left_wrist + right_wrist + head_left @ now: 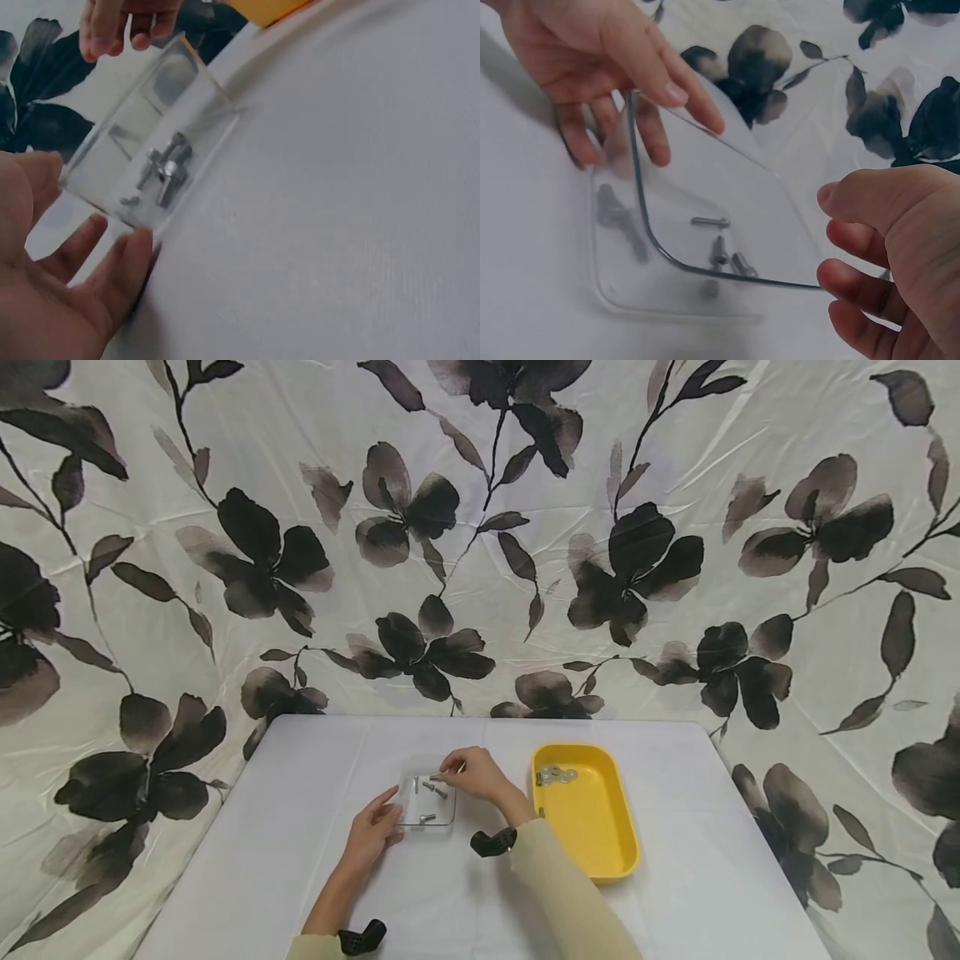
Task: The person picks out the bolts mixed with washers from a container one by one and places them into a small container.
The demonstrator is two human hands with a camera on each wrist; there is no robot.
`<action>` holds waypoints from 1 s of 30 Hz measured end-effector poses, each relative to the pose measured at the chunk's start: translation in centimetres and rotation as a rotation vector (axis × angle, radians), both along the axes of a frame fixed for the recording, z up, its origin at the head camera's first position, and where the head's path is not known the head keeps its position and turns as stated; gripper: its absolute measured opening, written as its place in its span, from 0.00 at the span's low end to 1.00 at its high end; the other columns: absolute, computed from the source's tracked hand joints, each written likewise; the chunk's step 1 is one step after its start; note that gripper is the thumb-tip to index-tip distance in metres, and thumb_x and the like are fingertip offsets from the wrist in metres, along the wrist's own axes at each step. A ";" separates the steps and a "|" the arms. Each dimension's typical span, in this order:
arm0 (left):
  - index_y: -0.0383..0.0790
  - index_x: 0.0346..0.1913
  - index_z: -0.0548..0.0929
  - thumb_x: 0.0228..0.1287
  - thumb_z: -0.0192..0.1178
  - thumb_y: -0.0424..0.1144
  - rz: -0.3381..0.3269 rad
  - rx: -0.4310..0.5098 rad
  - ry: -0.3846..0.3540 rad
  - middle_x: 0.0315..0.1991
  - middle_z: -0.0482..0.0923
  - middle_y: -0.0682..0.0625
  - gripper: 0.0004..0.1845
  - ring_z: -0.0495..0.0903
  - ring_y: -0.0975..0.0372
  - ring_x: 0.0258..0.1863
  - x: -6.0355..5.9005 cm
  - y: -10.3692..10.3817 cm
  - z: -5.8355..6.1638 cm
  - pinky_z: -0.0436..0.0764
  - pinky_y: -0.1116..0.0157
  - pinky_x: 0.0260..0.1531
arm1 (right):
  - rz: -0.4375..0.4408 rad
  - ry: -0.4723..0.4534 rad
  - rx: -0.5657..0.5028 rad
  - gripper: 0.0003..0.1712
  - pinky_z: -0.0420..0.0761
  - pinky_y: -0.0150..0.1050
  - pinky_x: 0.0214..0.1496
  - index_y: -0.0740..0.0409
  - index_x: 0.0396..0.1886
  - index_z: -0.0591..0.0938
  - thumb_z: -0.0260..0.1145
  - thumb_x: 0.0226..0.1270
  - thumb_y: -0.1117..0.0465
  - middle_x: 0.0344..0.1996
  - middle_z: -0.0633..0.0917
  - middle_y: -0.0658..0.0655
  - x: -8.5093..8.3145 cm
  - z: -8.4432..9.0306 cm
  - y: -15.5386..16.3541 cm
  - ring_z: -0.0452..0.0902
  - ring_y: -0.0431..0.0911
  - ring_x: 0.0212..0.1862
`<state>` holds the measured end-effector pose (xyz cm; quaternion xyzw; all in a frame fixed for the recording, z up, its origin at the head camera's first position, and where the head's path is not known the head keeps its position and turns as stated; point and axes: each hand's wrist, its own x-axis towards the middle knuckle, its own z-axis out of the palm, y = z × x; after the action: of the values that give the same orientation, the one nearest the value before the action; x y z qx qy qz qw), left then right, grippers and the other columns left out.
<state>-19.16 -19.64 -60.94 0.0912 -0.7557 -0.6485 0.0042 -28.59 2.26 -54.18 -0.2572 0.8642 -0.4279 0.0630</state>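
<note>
A clear plastic box (452, 810) stands on the white table with several metal bolts (427, 818) inside; they also show through the wall in the left wrist view. My left hand (369, 833) rests against the box's left side, its fingers (654, 135) spread and fairly straight along the rim and wall. Over the box's far right corner is my right hand (476, 774), thumb and fingers bent but apart. In the right wrist view nothing shows between that hand's thumb (840, 196) and fingers. One bolt (437, 778) lies close to its fingertips in the head view.
To the right stands a yellow tray (592, 835), with several clear round pieces (557, 774) at its far left end. My right forearm (566, 885) passes in front of the tray's near left side. A flowered cloth (525, 568) hangs behind the table (675, 793).
</note>
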 end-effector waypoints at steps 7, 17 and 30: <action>0.43 0.62 0.77 0.71 0.56 0.37 0.070 -0.332 0.225 0.60 0.69 0.42 0.18 0.70 0.48 0.59 -0.2 1.7 2.7 0.73 0.48 0.56 | -0.024 0.024 0.007 0.04 0.77 0.32 0.29 0.57 0.36 0.87 0.70 0.62 0.63 0.27 0.82 0.46 -0.5 1.3 2.8 0.74 0.41 0.31; 0.46 0.61 0.78 0.69 0.58 0.35 -0.124 -0.239 0.321 0.55 0.76 0.47 0.18 0.74 0.52 0.55 -0.6 7.1 5.2 0.77 0.54 0.51 | -0.092 0.052 0.007 0.06 0.78 0.33 0.32 0.60 0.37 0.87 0.70 0.62 0.63 0.27 0.82 0.47 -0.7 2.4 7.1 0.74 0.44 0.31; 0.47 0.68 0.71 0.68 0.59 0.35 -0.324 -0.157 0.226 0.58 0.73 0.41 0.25 0.80 0.52 0.51 -0.8 13.5 4.5 0.83 0.57 0.43 | -0.226 -0.052 -0.029 0.03 0.81 0.34 0.26 0.56 0.36 0.86 0.69 0.64 0.63 0.26 0.81 0.52 -0.6 1.5 13.1 0.75 0.45 0.25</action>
<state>-19.94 -6.18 -56.46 -0.1056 -0.8034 -0.5859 -0.0081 -29.18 15.32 -52.63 -0.1478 0.8795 -0.4512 0.0331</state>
